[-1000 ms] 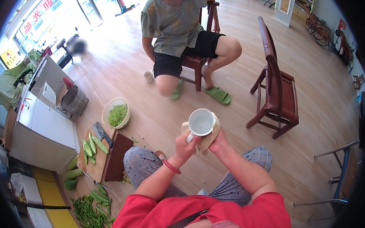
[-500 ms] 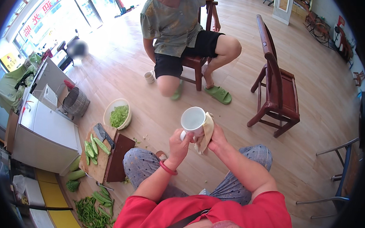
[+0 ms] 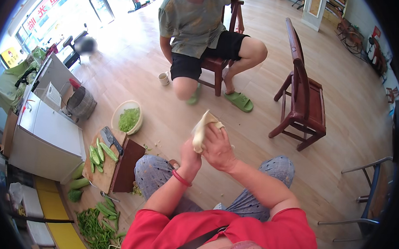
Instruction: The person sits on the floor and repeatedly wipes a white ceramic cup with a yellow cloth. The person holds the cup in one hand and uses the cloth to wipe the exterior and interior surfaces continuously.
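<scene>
A seated person in a red shirt held a pale yellow cloth (image 3: 202,131) bunched above the knees, right hand (image 3: 219,147) and left hand (image 3: 190,156) both in a closed grip around it, apparently mid-wipe; whatever it wrapped stayed hidden.

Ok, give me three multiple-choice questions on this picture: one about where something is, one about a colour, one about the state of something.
1. Where does the cleaver lie?
A. on the wooden cutting board
B. in the bowl
C. on the empty chair

2. What colour is the band on the left wrist?
A. blue
B. red
C. yellow

3. How is the pale cloth held?
A. spread flat on the floor
B. hung on a chair
C. bunched between both hands, left hand and right hand

Answers: 1 A, the blade rests on the board beside cut green vegetables; 2 B, it shows red; 3 C, both hands close around it.
</scene>
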`<action>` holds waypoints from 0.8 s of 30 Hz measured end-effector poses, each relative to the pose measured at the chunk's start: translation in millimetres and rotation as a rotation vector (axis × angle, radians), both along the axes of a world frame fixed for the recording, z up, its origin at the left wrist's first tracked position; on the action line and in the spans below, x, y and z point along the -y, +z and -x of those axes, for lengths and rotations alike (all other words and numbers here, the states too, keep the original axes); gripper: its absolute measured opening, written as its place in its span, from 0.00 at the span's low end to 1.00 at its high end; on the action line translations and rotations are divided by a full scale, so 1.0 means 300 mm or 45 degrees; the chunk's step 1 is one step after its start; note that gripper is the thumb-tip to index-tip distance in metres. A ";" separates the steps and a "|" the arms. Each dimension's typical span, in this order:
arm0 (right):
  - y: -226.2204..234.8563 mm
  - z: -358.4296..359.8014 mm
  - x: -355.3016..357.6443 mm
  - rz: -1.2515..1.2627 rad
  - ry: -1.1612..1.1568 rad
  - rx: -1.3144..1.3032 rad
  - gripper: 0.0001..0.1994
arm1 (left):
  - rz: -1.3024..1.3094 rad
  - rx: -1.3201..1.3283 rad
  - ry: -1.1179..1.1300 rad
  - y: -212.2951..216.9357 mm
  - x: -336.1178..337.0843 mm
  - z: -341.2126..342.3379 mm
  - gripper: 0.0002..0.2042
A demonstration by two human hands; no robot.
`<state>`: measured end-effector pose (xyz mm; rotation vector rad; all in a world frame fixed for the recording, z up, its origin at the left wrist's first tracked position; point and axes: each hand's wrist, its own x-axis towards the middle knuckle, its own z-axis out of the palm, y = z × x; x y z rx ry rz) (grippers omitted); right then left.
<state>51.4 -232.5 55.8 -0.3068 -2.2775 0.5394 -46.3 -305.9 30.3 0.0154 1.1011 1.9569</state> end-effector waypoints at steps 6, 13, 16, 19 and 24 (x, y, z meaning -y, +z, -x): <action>-0.015 0.030 -0.030 0.426 -0.073 0.012 0.18 | 0.033 -0.226 -0.168 -0.032 0.041 0.023 0.11; -0.023 0.031 -0.077 1.001 -0.207 0.183 0.20 | 0.093 -0.328 -0.174 -0.019 0.021 -0.017 0.10; -0.018 0.033 -0.002 -0.066 -0.321 0.112 0.21 | 0.084 -0.165 -0.111 -0.034 0.010 0.003 0.08; -0.027 0.041 -0.017 -0.136 -0.312 -0.087 0.19 | 0.047 -0.182 -0.094 -0.018 0.002 0.006 0.09; -0.033 0.027 -0.135 1.595 -0.034 -0.138 0.20 | 0.096 -0.509 -0.196 0.081 0.030 -0.046 0.15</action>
